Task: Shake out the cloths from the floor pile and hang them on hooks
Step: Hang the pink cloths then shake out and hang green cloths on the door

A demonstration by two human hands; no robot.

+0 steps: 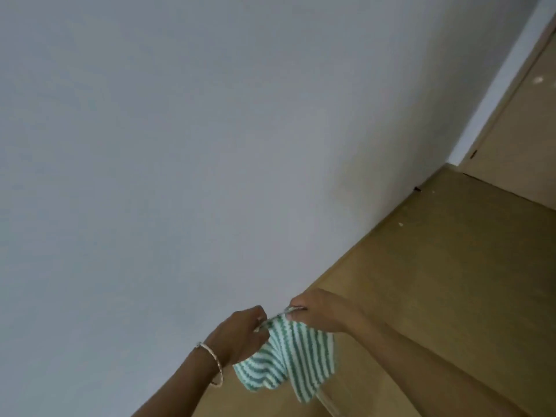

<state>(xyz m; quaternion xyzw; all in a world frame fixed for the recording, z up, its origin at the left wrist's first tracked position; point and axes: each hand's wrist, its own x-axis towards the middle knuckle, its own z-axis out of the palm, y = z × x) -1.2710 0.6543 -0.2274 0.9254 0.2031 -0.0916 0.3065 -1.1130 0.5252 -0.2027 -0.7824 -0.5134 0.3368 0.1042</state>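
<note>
Item: one green-and-white striped cloth [294, 359], soft and crumpled, which hung by its top edge before a plain grey-blue wall [180, 145] and above a tan floor [436, 281]; no hook was in view. Risk, as judged: a hard shake could tear the thin edge out of one pinch and drop the cloth back to the floor. Grip: the left hand [245, 332] and right hand [319, 311] were each closed tight, fingers curled and pinching that top edge, the two hands near each other.
</note>
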